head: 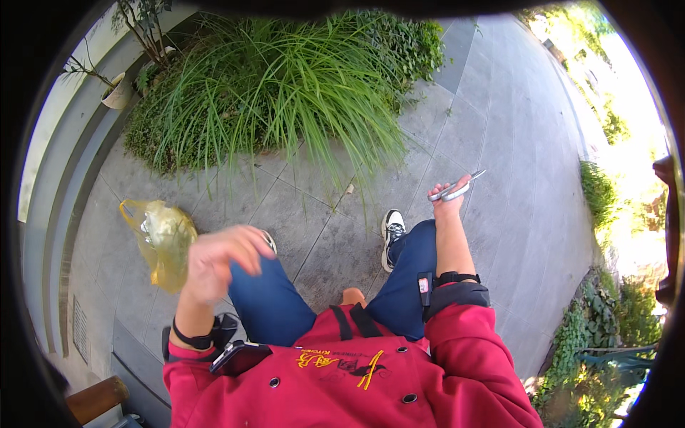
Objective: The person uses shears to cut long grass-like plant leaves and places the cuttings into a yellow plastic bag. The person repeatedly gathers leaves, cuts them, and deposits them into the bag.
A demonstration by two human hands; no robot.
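My right hand is held out over the paving beyond my right knee, closed on a pair of scissors whose blades point away to the upper right. Blurred by motion, my left hand is raised above my left knee with its fingers bent; nothing can be seen in it. On the ground just left of that hand lies a yellow translucent plastic bag with pale contents. Long green leaves of a grassy plant hang over the paving in front of me.
Stone steps curve along the left, with a potted plant on them. My shoe stands on the grey paving. A phone lies against my red jacket. Shrubs border the right side.
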